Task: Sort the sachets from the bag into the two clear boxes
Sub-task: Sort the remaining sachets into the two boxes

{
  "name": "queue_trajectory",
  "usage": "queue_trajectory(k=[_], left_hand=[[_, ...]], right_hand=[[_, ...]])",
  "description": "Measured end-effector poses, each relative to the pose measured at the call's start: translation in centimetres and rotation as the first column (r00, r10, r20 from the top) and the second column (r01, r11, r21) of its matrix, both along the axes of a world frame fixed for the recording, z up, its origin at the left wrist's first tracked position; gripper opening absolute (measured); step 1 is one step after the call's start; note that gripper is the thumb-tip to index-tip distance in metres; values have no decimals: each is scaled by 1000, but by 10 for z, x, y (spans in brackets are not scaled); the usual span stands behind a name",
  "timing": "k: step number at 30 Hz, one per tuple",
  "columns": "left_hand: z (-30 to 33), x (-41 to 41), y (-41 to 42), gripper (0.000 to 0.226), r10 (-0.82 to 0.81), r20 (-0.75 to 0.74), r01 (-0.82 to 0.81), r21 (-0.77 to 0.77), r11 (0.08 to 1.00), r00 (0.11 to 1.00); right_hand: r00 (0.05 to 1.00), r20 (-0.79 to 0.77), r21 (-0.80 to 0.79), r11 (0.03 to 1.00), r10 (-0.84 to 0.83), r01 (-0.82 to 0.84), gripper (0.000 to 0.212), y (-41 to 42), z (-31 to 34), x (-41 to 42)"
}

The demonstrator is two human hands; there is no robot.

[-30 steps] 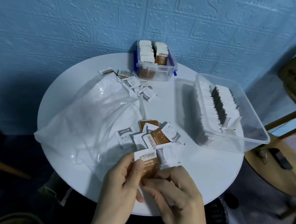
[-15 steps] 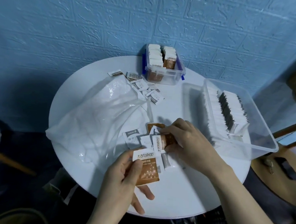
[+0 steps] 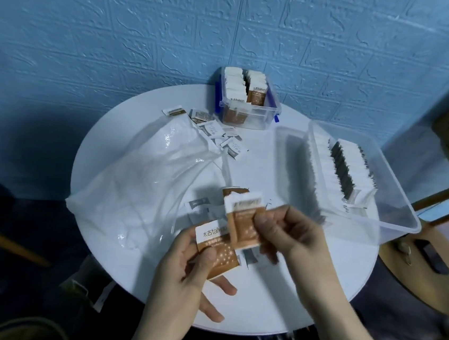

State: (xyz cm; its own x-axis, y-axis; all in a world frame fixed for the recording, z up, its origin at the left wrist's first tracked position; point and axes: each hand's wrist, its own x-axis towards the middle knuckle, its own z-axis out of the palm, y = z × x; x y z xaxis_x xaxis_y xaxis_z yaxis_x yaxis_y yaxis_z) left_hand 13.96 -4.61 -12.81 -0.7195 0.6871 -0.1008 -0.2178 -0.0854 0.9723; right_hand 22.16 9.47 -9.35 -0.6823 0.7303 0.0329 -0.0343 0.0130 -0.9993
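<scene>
My left hand [image 3: 179, 270] holds a brown-and-white sachet [image 3: 216, 250] above the near part of the round white table [image 3: 316, 290]. My right hand [image 3: 291, 232] pinches a second brown sachet [image 3: 244, 224], lifted just above and beside the first. Under them lie several loose sachets [image 3: 200, 208], white and brown. The crumpled clear bag [image 3: 143, 189] spreads over the table's left half. A small clear box [image 3: 248, 103] at the back holds brown and white sachets upright. A large clear box [image 3: 355, 178] on the right holds rows of white sachets.
More loose sachets [image 3: 216, 133] lie between the bag's far edge and the small box. A wooden stool [image 3: 424, 262] stands right of the table, under the large box's overhanging corner. A blue textured wall [image 3: 177, 26] rises behind.
My right hand picked a brown sachet out of the loose pile and lifted it toward the one in my left hand. The left hand kept its sachet throughout.
</scene>
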Motion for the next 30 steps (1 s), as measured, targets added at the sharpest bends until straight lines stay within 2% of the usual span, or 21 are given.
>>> queue_trajectory(k=[2, 6, 7, 9, 11, 12, 13, 16, 19, 20, 23, 27, 30], left_hand=[[3, 0, -1, 22, -10, -17, 11, 21, 1000, 1000], [1, 1, 1, 24, -4, 8, 4, 13, 1000, 1000], [-1, 0, 1, 25, 6, 19, -6, 9, 1000, 1000], [-3, 1, 2, 27, 15, 22, -15, 7, 1000, 1000], [-5, 1, 3, 27, 22, 15, -22, 4, 1000, 1000], [-5, 1, 3, 27, 25, 11, -25, 1, 1000, 1000], [-5, 0, 3, 27, 28, 7, -28, -3, 1000, 1000], [-4, -1, 3, 28, 23, -1, -23, -15, 1000, 1000], [-2, -1, 3, 27, 6, 12, -6, -21, 1000, 1000], [-2, -2, 3, 28, 4, 19, -3, -22, 1000, 1000], [-2, -2, 3, 30, -4, 24, 4, -21, 1000, 1000], [-4, -2, 3, 35, -32, 24, 32, -19, 999, 999], [-3, -2, 1, 44, -47, 39, 48, -18, 999, 998]], right_hand=[[998, 50, -16, 999, 33, -32, 22, -17, -11, 5], [980, 186, 113, 989, 68, -90, 24, -28, -22, 8], [974, 218, 175, 980, 60, -99, 28, -24, -22, 7], [960, 275, 397, 915, -49, -67, 29, -7, -17, 0], [934, 297, 607, 794, -197, -25, 13, 18, -12, -14], [914, 332, 661, 749, -235, -47, 10, 29, -10, -24], [886, 390, 680, 727, -249, -96, 15, 40, -8, -33], [766, 606, 603, 752, -215, -266, 26, 62, -8, -55], [725, 679, 508, 787, -115, -351, 12, 69, -7, -65], [738, 668, 495, 796, -92, -349, 6, 70, -6, -66], [830, 555, 466, 848, -56, -254, 16, 73, -4, -65], [962, 217, 525, 851, -163, 26, 24, 67, 3, -56], [969, -39, 545, 807, -245, 226, 25, 50, 16, -42]])
